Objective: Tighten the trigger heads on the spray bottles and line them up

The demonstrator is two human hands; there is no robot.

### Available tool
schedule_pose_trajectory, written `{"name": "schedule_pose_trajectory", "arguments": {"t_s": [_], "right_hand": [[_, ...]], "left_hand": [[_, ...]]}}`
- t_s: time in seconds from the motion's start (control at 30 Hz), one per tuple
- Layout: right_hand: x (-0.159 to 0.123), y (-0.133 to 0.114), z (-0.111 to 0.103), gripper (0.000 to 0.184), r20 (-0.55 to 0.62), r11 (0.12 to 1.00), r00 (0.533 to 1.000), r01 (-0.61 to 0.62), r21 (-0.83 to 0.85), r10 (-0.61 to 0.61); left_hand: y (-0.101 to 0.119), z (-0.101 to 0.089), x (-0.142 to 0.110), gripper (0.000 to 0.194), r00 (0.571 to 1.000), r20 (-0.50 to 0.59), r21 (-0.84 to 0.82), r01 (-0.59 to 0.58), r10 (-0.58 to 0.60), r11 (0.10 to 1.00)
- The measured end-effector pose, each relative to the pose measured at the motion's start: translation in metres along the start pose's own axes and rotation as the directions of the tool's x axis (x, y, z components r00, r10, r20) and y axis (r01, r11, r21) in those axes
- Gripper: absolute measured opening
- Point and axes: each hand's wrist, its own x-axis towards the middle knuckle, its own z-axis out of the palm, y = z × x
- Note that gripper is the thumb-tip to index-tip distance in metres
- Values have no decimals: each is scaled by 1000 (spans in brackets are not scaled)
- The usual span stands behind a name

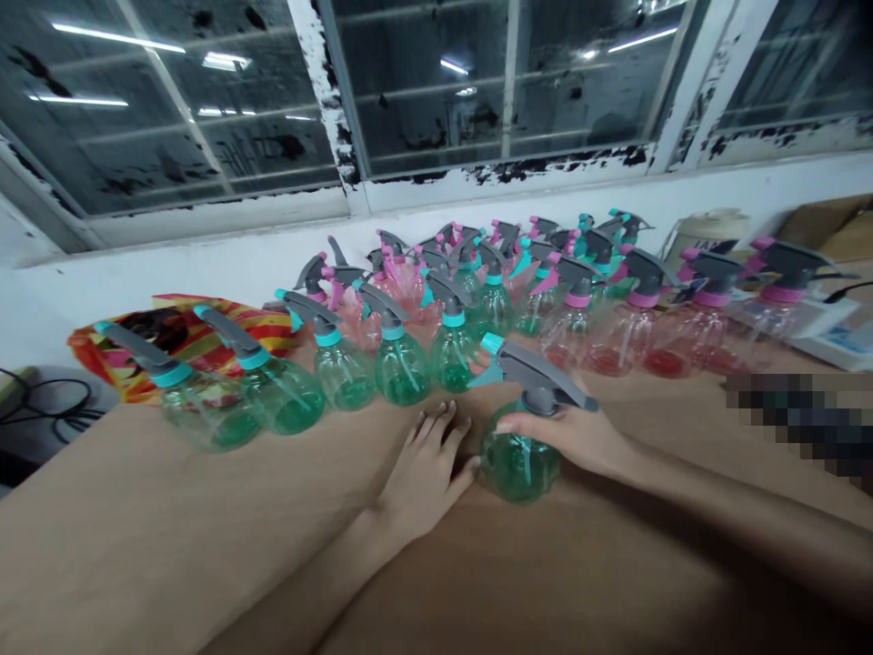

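My right hand point(579, 432) is wrapped round the neck of a green spray bottle point(522, 468) with a grey trigger head and turquoise nozzle. The bottle is nearly upright, close to the table; whether its base touches cannot be made out. Just left of it, my left hand point(429, 464) lies flat on the wooden table point(205, 546), fingers spread and holding nothing. Beyond my hands stands a front row of green spray bottles, among them one at the row's middle point(402, 368). Pink spray bottles point(672, 341) continue that row to the right.
More pink and green bottles crowd behind, towards the wall. A red and yellow patterned bag point(273, 318) lies at the back left, near black cables point(65, 409). A white device point(811, 327) and a pale container point(709, 232) stand at the right. Windows point(505, 82) line the wall.
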Motion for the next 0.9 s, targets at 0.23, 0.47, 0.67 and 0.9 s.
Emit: {"name": "schedule_pose_trajectory", "arguments": {"t_s": [0.23,0.47,0.67,0.9], "right_hand": [[-17,16,-9,37,60,982,997,68,-176,-58],[-45,22,-14,74,22,910,994,110,-400,-110],[-42,15,-14,60,-44,898,999,-21,-440,2],[-7,37,-28,65,-182,790,983,-104,-604,-10]], "left_hand": [[0,-1,2,43,1000,9,-25,5,-5,1000],[1,-3,5,43,999,33,-11,6,-6,1000],[0,-2,5,42,1000,-4,14,-17,17,1000],[-1,-1,4,43,1000,-24,27,-13,14,1000]]}}
